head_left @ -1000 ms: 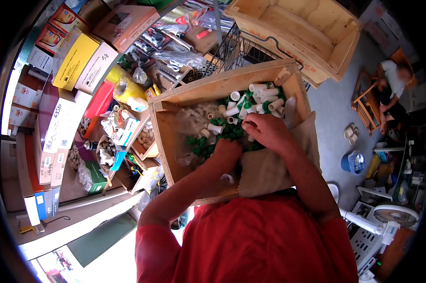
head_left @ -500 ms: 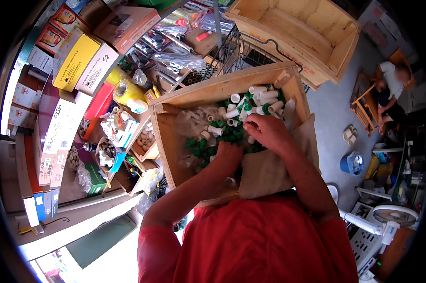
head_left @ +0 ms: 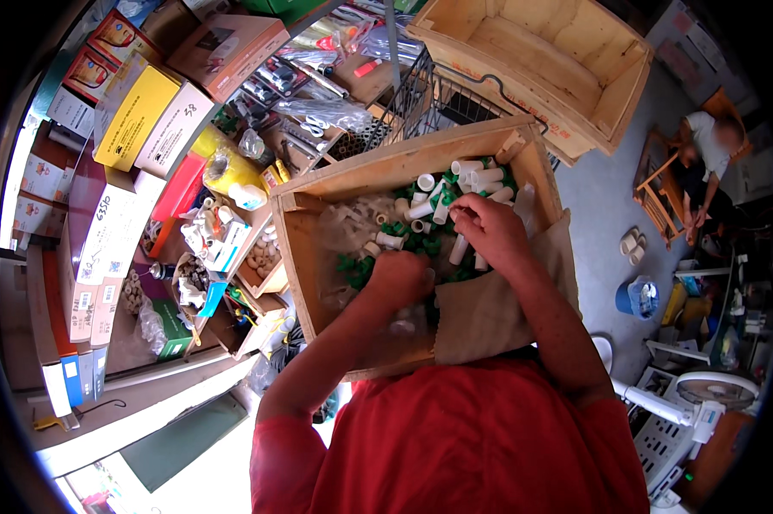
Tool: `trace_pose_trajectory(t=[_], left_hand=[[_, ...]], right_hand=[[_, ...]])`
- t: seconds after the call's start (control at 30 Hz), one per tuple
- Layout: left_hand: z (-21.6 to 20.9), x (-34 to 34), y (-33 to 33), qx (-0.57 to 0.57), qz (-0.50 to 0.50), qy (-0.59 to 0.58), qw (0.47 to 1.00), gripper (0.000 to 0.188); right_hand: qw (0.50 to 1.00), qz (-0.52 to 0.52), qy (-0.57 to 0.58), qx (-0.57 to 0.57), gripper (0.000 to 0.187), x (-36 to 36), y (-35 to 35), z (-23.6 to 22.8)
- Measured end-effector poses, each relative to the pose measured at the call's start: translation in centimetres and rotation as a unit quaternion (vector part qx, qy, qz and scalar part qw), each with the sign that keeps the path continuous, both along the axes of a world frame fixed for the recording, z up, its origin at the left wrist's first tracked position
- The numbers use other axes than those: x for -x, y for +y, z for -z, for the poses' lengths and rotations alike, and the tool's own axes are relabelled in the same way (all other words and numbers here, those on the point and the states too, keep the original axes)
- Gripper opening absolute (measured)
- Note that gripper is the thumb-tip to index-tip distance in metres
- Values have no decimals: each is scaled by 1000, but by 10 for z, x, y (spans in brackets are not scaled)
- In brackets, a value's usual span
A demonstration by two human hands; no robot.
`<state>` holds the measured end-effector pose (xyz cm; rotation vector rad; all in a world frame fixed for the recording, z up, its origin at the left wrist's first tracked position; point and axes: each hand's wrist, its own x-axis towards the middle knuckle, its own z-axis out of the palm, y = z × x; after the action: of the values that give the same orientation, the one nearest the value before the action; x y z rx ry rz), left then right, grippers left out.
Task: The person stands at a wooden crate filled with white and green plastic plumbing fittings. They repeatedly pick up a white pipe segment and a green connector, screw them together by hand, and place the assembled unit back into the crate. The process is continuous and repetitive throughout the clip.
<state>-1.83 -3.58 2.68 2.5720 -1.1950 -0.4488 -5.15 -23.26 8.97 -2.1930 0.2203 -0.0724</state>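
A wooden box (head_left: 294, 283) stands in front of me, holding a jumble of white plastic pipe fittings (head_left: 420, 210) and green plastic valve-like parts (head_left: 352, 272). My left hand (head_left: 401, 276) is closed, knuckles up, low over the green parts; its fingertips and anything in them are hidden. To its right and a little farther off, my right hand (head_left: 492, 230) has thumb and fingers drawn together in a pinch. Just under those fingers lies a white tubular fitting (head_left: 458, 250); whether they grip it or something smaller I cannot make out.
Brown cloth or cardboard (head_left: 506, 313) covers the box's near right corner. Beyond are a wire basket (head_left: 438, 98) and another wooden crate (head_left: 605, 120). Shelves with cartons (head_left: 151, 128) and hardware line the left. At right, a person (head_left: 712, 154) sits near a blue bin (head_left: 639, 297) and a fan (head_left: 716, 390).
My left hand has shifted slightly left and toward me. My right hand has turned and moved a little right, uncovering more of the white fittings beneath it.
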Motion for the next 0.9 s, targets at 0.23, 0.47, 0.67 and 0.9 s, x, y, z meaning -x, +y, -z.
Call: trace_pose_trajectory(t=[0.23,0.47,0.67,0.9], left_hand=[[-26,-25,13,271,-181,212,921,26],[-41,-25,38,481,-309,496,654,23],[-29,-19,46,520,-308,564,562,31],[-23,-23,42,496,-301,584,567,44]], right_hand=[[999,-31,-8,42,17,0,5,-2],[979,-152,-24,132,12,6,14,23],[920,-251,-31,301,20,9,26,40],[880,-280,-104,369,22,16,30,58]])
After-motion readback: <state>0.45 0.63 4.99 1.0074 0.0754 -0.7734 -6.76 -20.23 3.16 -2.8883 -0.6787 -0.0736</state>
